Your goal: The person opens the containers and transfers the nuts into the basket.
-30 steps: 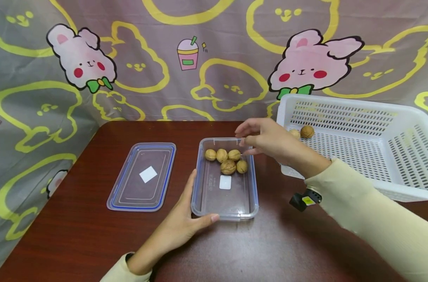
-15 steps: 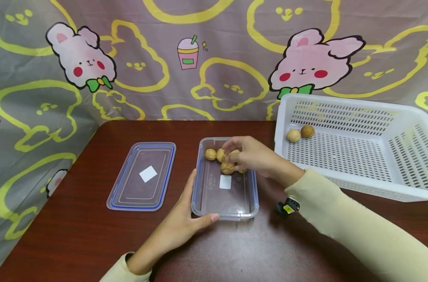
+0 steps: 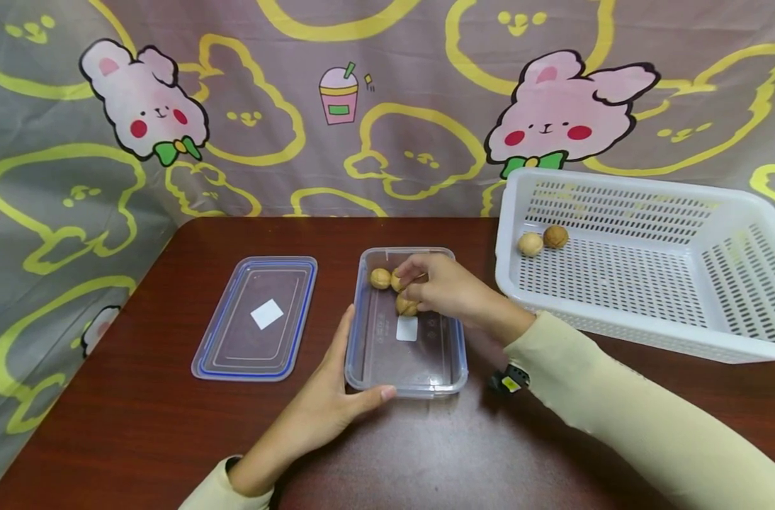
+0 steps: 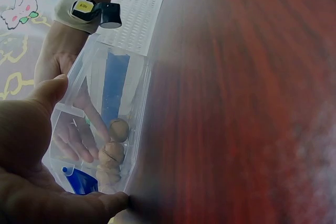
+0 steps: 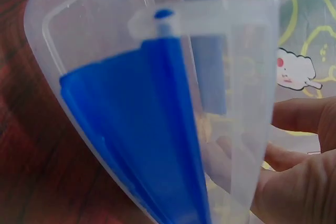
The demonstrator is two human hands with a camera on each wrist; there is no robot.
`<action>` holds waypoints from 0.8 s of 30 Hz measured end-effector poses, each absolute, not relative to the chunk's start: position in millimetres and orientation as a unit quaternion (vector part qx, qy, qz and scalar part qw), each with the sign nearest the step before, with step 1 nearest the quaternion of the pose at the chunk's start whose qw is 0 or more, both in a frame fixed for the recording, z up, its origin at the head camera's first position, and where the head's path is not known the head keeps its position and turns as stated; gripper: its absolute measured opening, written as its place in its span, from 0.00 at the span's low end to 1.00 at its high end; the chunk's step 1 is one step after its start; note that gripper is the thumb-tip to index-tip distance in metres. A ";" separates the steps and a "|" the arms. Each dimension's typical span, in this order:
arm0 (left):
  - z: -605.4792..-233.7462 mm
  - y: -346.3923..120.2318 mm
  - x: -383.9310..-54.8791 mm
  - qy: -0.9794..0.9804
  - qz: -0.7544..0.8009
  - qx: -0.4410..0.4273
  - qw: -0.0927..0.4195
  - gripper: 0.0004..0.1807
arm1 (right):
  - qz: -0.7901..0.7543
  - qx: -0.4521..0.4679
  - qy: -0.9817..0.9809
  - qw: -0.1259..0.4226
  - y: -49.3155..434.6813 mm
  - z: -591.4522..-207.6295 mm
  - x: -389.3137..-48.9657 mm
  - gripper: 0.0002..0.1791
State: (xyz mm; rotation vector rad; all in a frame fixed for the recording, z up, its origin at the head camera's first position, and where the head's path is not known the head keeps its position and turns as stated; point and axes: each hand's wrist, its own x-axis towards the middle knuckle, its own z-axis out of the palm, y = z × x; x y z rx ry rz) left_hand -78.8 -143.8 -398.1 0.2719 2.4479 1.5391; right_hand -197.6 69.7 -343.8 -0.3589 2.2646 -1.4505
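Observation:
A clear plastic food container (image 3: 400, 368) stands on the table with several walnuts (image 3: 380, 278) in its far half. My left hand (image 3: 326, 400) grips its near left corner, thumb along the front rim and fingers against the left wall. My right hand (image 3: 453, 289) reaches in over the right rim, its fingertips touching a darker walnut (image 3: 406, 304) and covering others. Through the wall in the left wrist view, the right hand's fingers (image 4: 79, 142) look loosely extended beside walnuts (image 4: 111, 153). Blue flaps (image 5: 136, 129) show on the container's sides in the wrist views.
A clear lid with a blue seal (image 3: 256, 347) lies flat to the left. At the right stands a white perforated basket (image 3: 617, 312) with two walnuts (image 3: 543, 241) in its far left corner. A patterned cloth (image 3: 387, 78) hangs behind the table.
My right hand has moved left and down from the container's far right rim into it, over the walnuts. The darker walnut has shifted slightly left. My left hand has stayed in place.

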 end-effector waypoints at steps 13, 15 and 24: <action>-398.4 -144.5 -78.4 0.843 0.517 0.090 0.119 0.68 | -0.540 -0.136 0.804 0.210 60.2 -351.1 -194.6 0.17; -398.3 -144.4 -78.5 0.843 0.517 0.090 0.119 0.68 | -0.538 -0.136 0.806 0.205 59.1 -351.6 -194.7 0.17; -398.1 -144.5 -79.0 0.842 0.518 0.089 0.119 0.68 | -0.572 -0.124 0.782 0.212 53.4 -357.0 -196.7 0.21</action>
